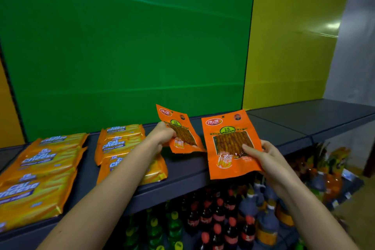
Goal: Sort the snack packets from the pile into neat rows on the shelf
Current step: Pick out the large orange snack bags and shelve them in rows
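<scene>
Reads "Cal Cheese" on yellow packets [40, 158] at shelf's [182, 170] left end; illegible print on orange packets [233, 134].

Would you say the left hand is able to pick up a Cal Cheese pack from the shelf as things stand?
Probably not yet: the left hand grips an orange packet. The packs lie right beside its forearm with nothing between, so only the full grip hinders.
</scene>
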The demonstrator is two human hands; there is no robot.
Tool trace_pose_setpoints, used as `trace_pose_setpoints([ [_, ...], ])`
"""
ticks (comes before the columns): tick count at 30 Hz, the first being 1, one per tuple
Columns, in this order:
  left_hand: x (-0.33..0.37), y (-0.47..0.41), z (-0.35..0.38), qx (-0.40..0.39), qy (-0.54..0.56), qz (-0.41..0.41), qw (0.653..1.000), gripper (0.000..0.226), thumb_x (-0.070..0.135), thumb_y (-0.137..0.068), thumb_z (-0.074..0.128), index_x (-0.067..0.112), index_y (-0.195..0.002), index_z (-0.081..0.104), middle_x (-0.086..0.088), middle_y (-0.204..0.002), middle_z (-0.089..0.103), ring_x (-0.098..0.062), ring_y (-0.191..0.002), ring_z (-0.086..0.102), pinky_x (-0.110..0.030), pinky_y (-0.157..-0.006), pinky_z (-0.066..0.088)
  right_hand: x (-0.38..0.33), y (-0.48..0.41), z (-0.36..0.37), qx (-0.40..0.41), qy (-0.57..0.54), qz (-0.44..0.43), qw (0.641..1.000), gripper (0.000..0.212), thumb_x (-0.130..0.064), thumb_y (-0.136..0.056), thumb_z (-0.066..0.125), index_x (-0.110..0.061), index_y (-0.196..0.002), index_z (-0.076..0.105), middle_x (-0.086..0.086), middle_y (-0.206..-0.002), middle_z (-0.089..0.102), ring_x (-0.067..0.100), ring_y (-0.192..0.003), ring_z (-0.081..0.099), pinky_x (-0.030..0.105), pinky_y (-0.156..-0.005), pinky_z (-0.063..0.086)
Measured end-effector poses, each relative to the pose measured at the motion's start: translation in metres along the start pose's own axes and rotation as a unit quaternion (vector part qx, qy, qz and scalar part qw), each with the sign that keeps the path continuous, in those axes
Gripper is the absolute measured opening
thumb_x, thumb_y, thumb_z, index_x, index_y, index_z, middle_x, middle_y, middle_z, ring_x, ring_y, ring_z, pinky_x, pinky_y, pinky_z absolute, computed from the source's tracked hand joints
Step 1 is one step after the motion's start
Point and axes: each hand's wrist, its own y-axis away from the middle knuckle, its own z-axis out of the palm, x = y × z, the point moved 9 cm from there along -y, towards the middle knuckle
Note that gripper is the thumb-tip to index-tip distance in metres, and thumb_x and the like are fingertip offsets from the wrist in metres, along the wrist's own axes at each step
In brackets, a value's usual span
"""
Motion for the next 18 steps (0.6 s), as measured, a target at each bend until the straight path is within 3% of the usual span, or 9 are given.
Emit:
trace_pose_setpoints([
  [10, -0.006, -0.053, 0.018, 0.031, -0.06, -0.08, 0.994, 0.021, -0.01, -0.089, 0.047, 0.007, -0.077, 0.044, -0.01, -0.077, 0.055, -0.018, -0.063, 0.053, -0.03, -0.063, 0.048, 0.017, -0.085, 0.029, -0.103, 0.015, 0.027, 0.994, 0.032, -0.015, -0.084, 0.067, -0.01, -0.111, 0.051, 0.01, -0.095, 0.068, 0.022, -0.08, 0.066, 0.032, -0.072, 0.053],
  [14, -0.006, -0.066, 0.024, 0.056, -0.097, -0.091, 0.99, 0.028, -0.011, -0.088, 0.046, 0.009, -0.068, 0.041, -0.019, -0.102, 0.059, -0.016, -0.063, 0.052, -0.033, -0.067, 0.048, 0.02, -0.109, 0.035, -0.141, 0.032, 0.026, 0.989, 0.029, -0.017, -0.083, 0.068, -0.014, -0.107, 0.052, 0.008, -0.094, 0.069, 0.022, -0.084, 0.067, 0.033, -0.078, 0.052],
  [16, -0.007, -0.07, 0.027, 0.062, -0.097, -0.096, 0.989, 0.022, -0.01, -0.088, 0.047, 0.007, -0.074, 0.049, -0.019, -0.11, 0.061, -0.021, -0.073, 0.058, -0.034, -0.075, 0.049, 0.023, -0.117, 0.036, -0.155, 0.032, 0.027, 0.987, 0.028, -0.017, -0.083, 0.068, -0.016, -0.106, 0.052, 0.008, -0.094, 0.069, 0.023, -0.084, 0.067, 0.034, -0.078, 0.053],
  [18, -0.009, -0.072, 0.031, 0.063, -0.089, -0.105, 0.988, 0.018, -0.007, -0.089, 0.046, 0.006, -0.08, 0.055, -0.014, -0.102, 0.062, -0.025, -0.086, 0.061, -0.034, -0.079, 0.048, 0.027, -0.124, 0.039, -0.168, 0.039, 0.028, 0.985, 0.027, -0.017, -0.083, 0.067, -0.017, -0.105, 0.051, 0.007, -0.095, 0.068, 0.022, -0.086, 0.067, 0.033, -0.077, 0.053],
])
